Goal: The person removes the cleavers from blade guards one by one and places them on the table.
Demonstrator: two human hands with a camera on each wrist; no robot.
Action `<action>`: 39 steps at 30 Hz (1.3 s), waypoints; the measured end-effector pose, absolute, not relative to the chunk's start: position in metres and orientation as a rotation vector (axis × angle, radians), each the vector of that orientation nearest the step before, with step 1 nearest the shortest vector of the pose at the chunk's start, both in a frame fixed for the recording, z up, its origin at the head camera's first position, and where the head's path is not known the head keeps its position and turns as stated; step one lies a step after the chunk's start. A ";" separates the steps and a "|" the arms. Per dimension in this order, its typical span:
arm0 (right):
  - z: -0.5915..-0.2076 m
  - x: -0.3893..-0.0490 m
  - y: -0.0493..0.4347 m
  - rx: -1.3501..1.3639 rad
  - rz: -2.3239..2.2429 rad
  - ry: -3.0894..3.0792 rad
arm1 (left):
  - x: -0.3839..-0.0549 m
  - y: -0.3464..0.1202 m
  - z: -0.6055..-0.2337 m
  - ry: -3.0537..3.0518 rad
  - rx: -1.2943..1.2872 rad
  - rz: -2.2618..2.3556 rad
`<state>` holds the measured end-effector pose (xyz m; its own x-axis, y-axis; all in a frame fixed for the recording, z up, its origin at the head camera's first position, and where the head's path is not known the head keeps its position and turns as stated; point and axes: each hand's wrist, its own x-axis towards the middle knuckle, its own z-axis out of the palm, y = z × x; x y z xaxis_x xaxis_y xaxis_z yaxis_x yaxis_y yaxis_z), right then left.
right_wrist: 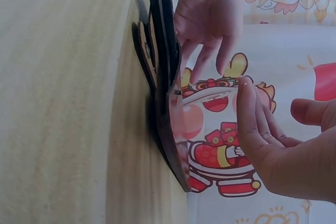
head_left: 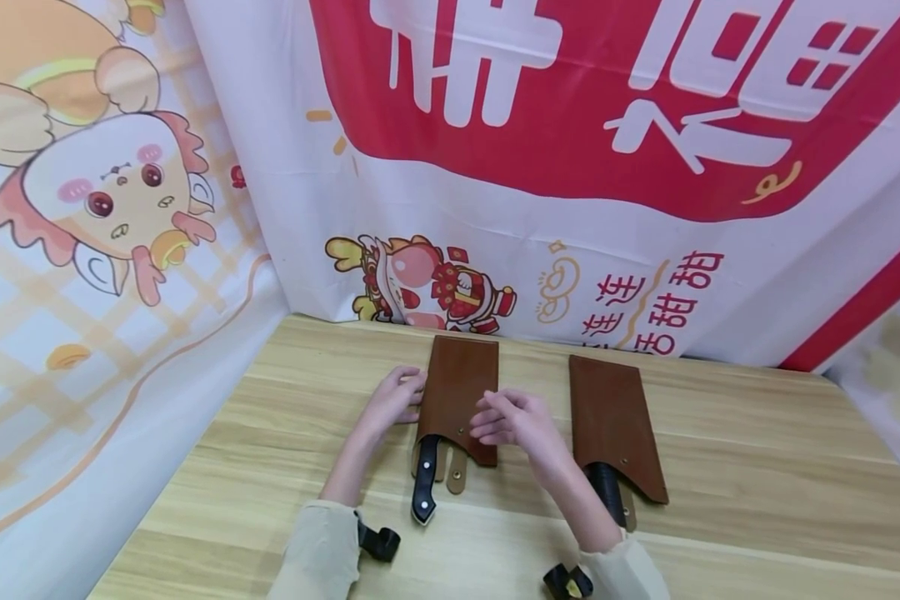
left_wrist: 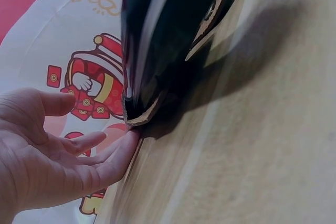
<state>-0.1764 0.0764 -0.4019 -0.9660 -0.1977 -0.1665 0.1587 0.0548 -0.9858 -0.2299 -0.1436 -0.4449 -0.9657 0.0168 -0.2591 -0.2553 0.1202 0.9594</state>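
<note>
A brown leather sheath (head_left: 461, 379) lies flat on the wooden table, with the black riveted handle of a knife (head_left: 424, 483) sticking out toward me. My left hand (head_left: 393, 400) is at the sheath's left edge. In the left wrist view, that hand's fingers (left_wrist: 118, 156) are loosely extended, and one fingertip appears to touch the edge near the sheath's mouth. Above the right side of the sheath is my right hand (head_left: 521, 425). The right wrist view shows this hand (right_wrist: 294, 145) apart from the sheath (right_wrist: 176, 129), fingers relaxed, holding nothing.
To the right lies a second brown sheath (head_left: 611, 408) with a black handle (head_left: 607, 492) in it. A snap strap (head_left: 457, 472) lies beside the first handle. Printed cloth (head_left: 450, 192) hangs along the table's far edge. Both wrists carry black devices (head_left: 378, 542).
</note>
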 end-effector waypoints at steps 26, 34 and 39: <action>-0.413 -0.173 0.067 -0.106 -1.912 2.018 | -0.228 -0.144 -0.444 2.183 -0.199 1.960; -0.414 -0.170 0.064 -0.118 -1.920 1.997 | -0.228 -0.145 -0.445 2.184 -0.211 1.953; -0.416 -0.169 0.062 -0.121 -1.905 1.988 | -0.228 -0.144 -0.445 2.186 -0.218 1.942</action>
<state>-0.1694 0.0618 -0.4157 -0.9229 -0.3208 -0.2130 0.1990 0.0761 -0.9770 -0.2279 -0.1443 -0.4446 -0.9672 0.0285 -0.2526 -0.2475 0.1212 0.9613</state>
